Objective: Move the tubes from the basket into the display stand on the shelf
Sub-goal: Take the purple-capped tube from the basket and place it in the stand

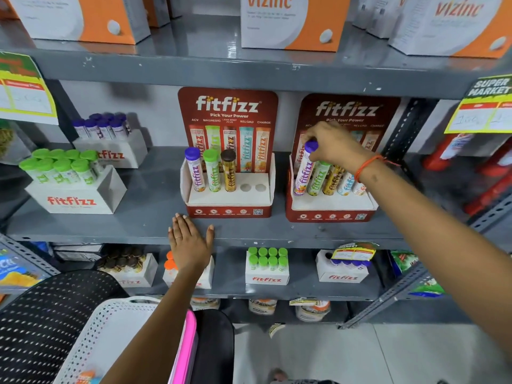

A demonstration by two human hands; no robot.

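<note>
Right hand (pixel 333 146) closed around the purple cap of a purple-capped tube (pixel 304 170), fingers pinching the top. Tube tilted, its lower end in the leftmost hole of the right display stand (pixel 331 213). Beside it in the same stand a green-capped tube (pixel 318 178), a gold tube (pixel 331 180), a light blue tube (pixel 345 184) and an orange one, partly hidden behind the wrist. Orange thread bracelet (pixel 367 166) on that wrist.

Left hand (pixel 189 241) open and flat, holding nothing, palm resting on the front edge of the grey shelf (pixel 124 225), just before the left display stand (pixel 228 209). In this stand three upright tubes: purple cap (pixel 194 173), green cap (pixel 212 171), brown cap (pixel 228 173). Two round holes (pixel 252 187) at its right side unfilled.

White perforated basket (pixel 110 328) low at the left, below the left forearm; at its bottom edge a bit of orange and blue packaging, too little in view to tell whether a tube.
</note>
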